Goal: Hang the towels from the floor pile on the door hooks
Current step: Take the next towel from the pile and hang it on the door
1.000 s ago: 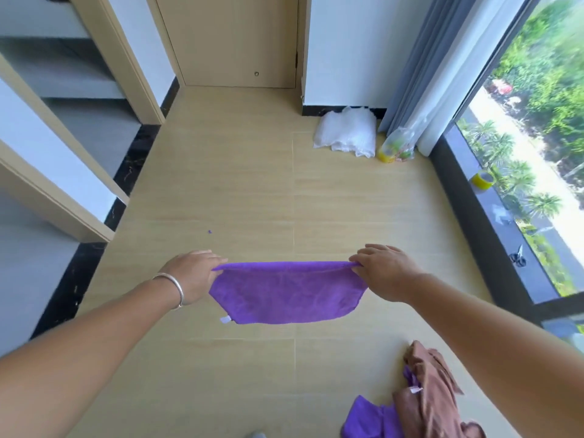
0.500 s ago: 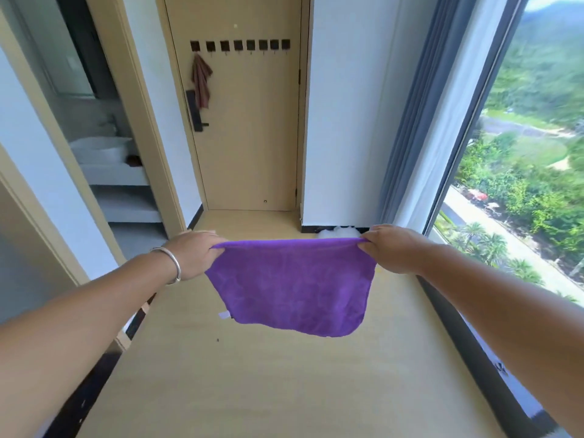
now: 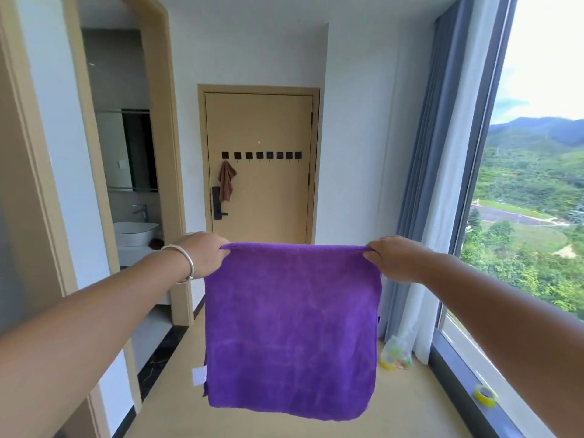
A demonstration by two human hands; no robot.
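Head view, hallway facing a closed door. The left hand [image 3: 207, 255] and the right hand [image 3: 390, 257] are each pinching one top corner of a purple towel [image 3: 292, 327], fingers curled over the hem, so that the cloth is hanging flat and spread between them at arm's length. A white label [image 3: 199, 376] is sticking out from the towel's lower left edge. A silver bangle [image 3: 183, 260] is sitting on the left wrist.

Beyond the towel, the tan door [image 3: 262, 172] is carrying a row of eight dark square hooks [image 3: 261, 155] at mid-height. A brown towel [image 3: 227, 181] is hanging from the leftmost hook, its lower end just beside the black handle and lock plate [image 3: 217, 203] — the remaining hooks are showing no cloth.

To the left, an open doorway is showing a white basin [image 3: 136, 233] with a tap [image 3: 141, 210] above it and a mirror [image 3: 126, 150] on the wall. To the right, grey and white curtains [image 3: 442, 184] are hanging beside a tall window [image 3: 537, 184] — green hills are lying outside. A clear bag [image 3: 396, 354] of yellow and green items is resting on the floor at the foot of the curtains, and a roll of yellow tape [image 3: 485, 396] is lying on the window ledge.
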